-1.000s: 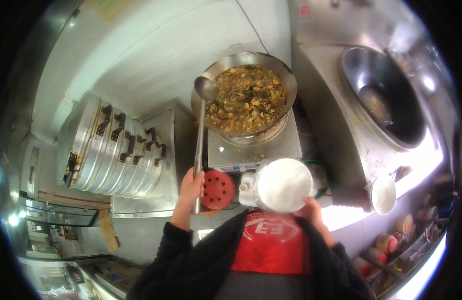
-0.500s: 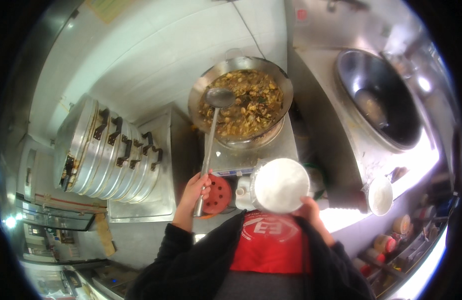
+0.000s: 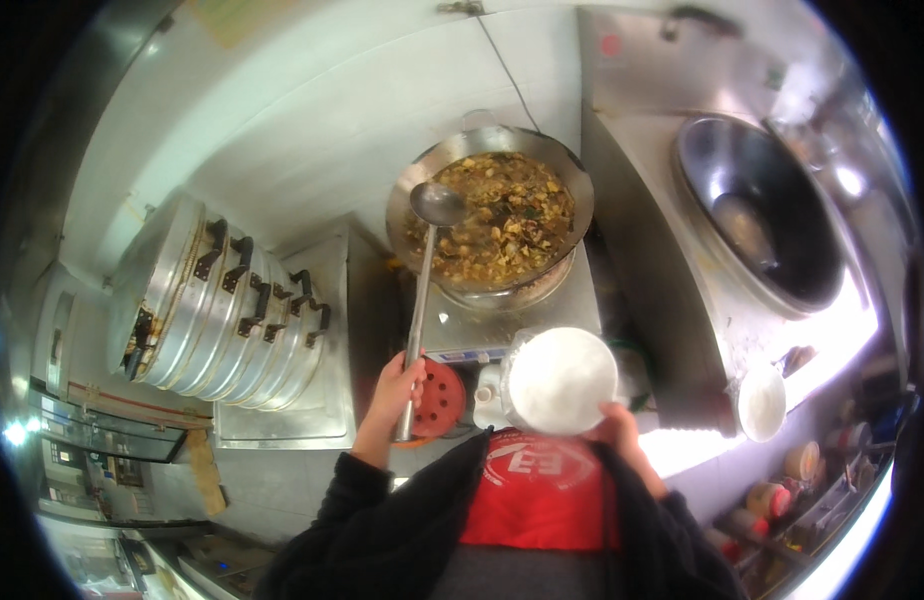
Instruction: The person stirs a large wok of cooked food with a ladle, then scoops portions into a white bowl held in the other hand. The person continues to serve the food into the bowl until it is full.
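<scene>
The left hand [image 3: 390,395] has its grip closed round the handle of a long metal ladle [image 3: 423,280], with a short end of the handle sticking out below the fist. The ladle slants up and away, its round head over the left part of a wide wok [image 3: 407,175]; whether the head touches the food [image 3: 517,215] is hard to tell. The food, yellow and brown pieces in brown liquid, fills much of the wok, which sits on a metal stand [image 3: 482,325].

The right hand [image 3: 614,430] is at the lower right edge of a white tub [image 3: 562,380] in front of the red shirt [image 3: 542,490]. Its grip is partly closed on that edge, though the fingers below are hidden.

Between the ladle handle and the tub are a red stool [image 3: 442,392] with round holes and a white jug [image 3: 489,397]. To the left, stacked steamers [image 3: 197,310] stand on a metal table [image 3: 282,428]. To the right is a large dark pan [image 3: 807,200], with a small white bowl [image 3: 761,402] nearer the person.
</scene>
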Action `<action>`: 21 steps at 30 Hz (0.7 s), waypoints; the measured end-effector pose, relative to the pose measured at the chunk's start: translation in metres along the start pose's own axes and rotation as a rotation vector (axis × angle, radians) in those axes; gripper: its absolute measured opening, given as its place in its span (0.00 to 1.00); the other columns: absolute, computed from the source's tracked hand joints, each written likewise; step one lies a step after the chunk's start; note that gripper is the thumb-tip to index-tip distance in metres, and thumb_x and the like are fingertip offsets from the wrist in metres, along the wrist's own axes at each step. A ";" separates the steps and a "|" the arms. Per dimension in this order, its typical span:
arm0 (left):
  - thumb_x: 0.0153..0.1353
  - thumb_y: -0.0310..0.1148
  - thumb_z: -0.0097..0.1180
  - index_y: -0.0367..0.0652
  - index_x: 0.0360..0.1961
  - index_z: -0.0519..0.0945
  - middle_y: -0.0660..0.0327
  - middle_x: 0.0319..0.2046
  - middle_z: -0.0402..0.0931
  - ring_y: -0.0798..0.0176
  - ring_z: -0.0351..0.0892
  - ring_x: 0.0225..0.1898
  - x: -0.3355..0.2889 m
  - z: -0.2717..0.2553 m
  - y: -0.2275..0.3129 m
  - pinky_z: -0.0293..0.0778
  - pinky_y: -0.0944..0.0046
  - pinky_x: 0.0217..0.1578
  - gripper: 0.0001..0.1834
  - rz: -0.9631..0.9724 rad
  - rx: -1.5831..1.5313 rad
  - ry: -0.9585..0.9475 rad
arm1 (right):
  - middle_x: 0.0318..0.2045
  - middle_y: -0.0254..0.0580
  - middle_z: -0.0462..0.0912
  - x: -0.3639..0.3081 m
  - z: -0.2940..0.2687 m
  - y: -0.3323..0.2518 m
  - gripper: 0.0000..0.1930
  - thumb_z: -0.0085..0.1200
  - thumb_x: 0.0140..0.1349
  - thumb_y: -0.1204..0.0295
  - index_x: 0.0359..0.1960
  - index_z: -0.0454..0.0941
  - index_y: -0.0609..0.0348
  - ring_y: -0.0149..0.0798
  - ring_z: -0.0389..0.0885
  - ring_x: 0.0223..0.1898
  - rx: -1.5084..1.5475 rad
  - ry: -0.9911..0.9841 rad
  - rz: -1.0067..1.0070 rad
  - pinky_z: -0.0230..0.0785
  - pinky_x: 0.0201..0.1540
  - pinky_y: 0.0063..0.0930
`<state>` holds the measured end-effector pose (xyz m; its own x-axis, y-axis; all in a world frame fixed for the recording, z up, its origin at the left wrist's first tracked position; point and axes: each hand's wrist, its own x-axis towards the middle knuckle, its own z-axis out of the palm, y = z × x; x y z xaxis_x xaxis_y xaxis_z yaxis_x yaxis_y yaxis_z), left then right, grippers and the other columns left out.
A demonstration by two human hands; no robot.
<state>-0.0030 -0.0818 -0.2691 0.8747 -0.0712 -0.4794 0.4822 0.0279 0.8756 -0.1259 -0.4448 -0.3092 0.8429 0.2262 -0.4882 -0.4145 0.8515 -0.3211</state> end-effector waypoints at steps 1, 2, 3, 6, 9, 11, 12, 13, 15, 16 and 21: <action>0.69 0.33 0.52 0.41 0.54 0.72 0.68 0.24 0.69 0.75 0.65 0.16 0.001 0.000 0.000 0.64 0.72 0.15 0.16 0.031 0.056 0.023 | 0.57 0.55 0.75 -0.001 0.001 0.000 0.33 0.55 0.57 0.68 0.64 0.62 0.66 0.52 0.75 0.56 -0.035 0.042 -0.004 0.70 0.59 0.43; 0.68 0.33 0.53 0.40 0.54 0.72 0.67 0.24 0.70 0.75 0.66 0.15 0.003 -0.001 0.001 0.64 0.71 0.14 0.16 0.055 0.115 0.046 | 0.57 0.55 0.75 -0.003 0.001 0.000 0.33 0.54 0.57 0.68 0.65 0.62 0.66 0.53 0.75 0.57 -0.050 0.039 -0.007 0.69 0.61 0.44; 0.67 0.33 0.53 0.40 0.54 0.72 0.67 0.23 0.70 0.74 0.67 0.15 0.007 -0.002 0.004 0.65 0.71 0.13 0.16 0.108 0.203 0.083 | 0.58 0.56 0.74 -0.004 0.002 -0.001 0.33 0.54 0.57 0.69 0.65 0.62 0.66 0.54 0.74 0.58 -0.065 0.038 -0.011 0.67 0.62 0.46; 0.65 0.32 0.56 0.37 0.57 0.71 0.62 0.22 0.74 0.71 0.72 0.13 0.027 -0.013 0.020 0.67 0.67 0.12 0.21 0.183 0.393 0.196 | 0.59 0.56 0.73 -0.007 0.002 0.001 0.33 0.52 0.58 0.69 0.66 0.61 0.66 0.54 0.73 0.60 -0.022 -0.001 -0.034 0.66 0.64 0.46; 0.63 0.33 0.58 0.37 0.60 0.70 0.56 0.26 0.78 0.62 0.77 0.17 0.053 -0.020 0.040 0.73 0.62 0.18 0.26 0.295 0.674 0.291 | 0.60 0.55 0.73 -0.009 0.001 0.004 0.33 0.51 0.58 0.68 0.66 0.60 0.66 0.54 0.73 0.59 0.047 -0.036 -0.044 0.66 0.64 0.46; 0.61 0.35 0.58 0.39 0.62 0.69 0.44 0.40 0.82 0.42 0.83 0.40 0.070 -0.021 0.054 0.78 0.51 0.41 0.28 0.406 0.948 0.392 | 0.60 0.56 0.73 -0.012 -0.002 0.003 0.33 0.52 0.58 0.68 0.66 0.60 0.66 0.54 0.73 0.59 0.014 0.021 -0.042 0.66 0.63 0.46; 0.61 0.36 0.58 0.39 0.62 0.69 0.44 0.43 0.81 0.41 0.80 0.44 0.076 -0.020 0.059 0.76 0.49 0.44 0.28 0.476 0.996 0.393 | 0.60 0.56 0.73 -0.012 -0.005 0.003 0.33 0.52 0.58 0.68 0.66 0.61 0.66 0.54 0.73 0.59 0.035 -0.008 -0.038 0.66 0.63 0.46; 0.61 0.36 0.57 0.39 0.62 0.69 0.43 0.45 0.80 0.39 0.77 0.48 0.083 -0.020 0.067 0.73 0.48 0.48 0.28 0.473 1.042 0.396 | 0.60 0.56 0.73 -0.012 -0.007 0.003 0.33 0.52 0.57 0.68 0.66 0.61 0.66 0.54 0.73 0.59 0.017 0.029 -0.040 0.67 0.63 0.46; 0.61 0.37 0.57 0.38 0.62 0.68 0.40 0.47 0.79 0.36 0.76 0.50 0.092 -0.015 0.077 0.72 0.45 0.50 0.29 0.530 1.122 0.402 | 0.60 0.56 0.73 -0.013 -0.012 0.004 0.34 0.52 0.57 0.67 0.66 0.61 0.66 0.54 0.73 0.59 0.050 0.007 -0.037 0.67 0.62 0.46; 0.61 0.37 0.57 0.38 0.62 0.68 0.39 0.47 0.78 0.36 0.76 0.50 0.097 -0.011 0.080 0.72 0.45 0.50 0.29 0.478 1.136 0.365 | 0.59 0.56 0.73 -0.013 -0.015 0.004 0.33 0.52 0.57 0.67 0.66 0.61 0.66 0.54 0.73 0.59 0.021 0.052 -0.062 0.67 0.62 0.46; 0.62 0.35 0.54 0.37 0.65 0.64 0.36 0.43 0.78 0.34 0.77 0.47 0.098 0.007 0.069 0.73 0.44 0.48 0.31 0.449 1.318 0.209 | 0.58 0.55 0.74 -0.017 -0.023 0.001 0.33 0.52 0.57 0.67 0.65 0.63 0.66 0.53 0.74 0.58 0.047 0.026 -0.092 0.68 0.62 0.45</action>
<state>0.1158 -0.0938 -0.2558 0.9868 -0.1552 -0.0463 -0.1336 -0.9414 0.3096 -0.1486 -0.4584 -0.3198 0.8670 0.1345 -0.4798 -0.3191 0.8894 -0.3273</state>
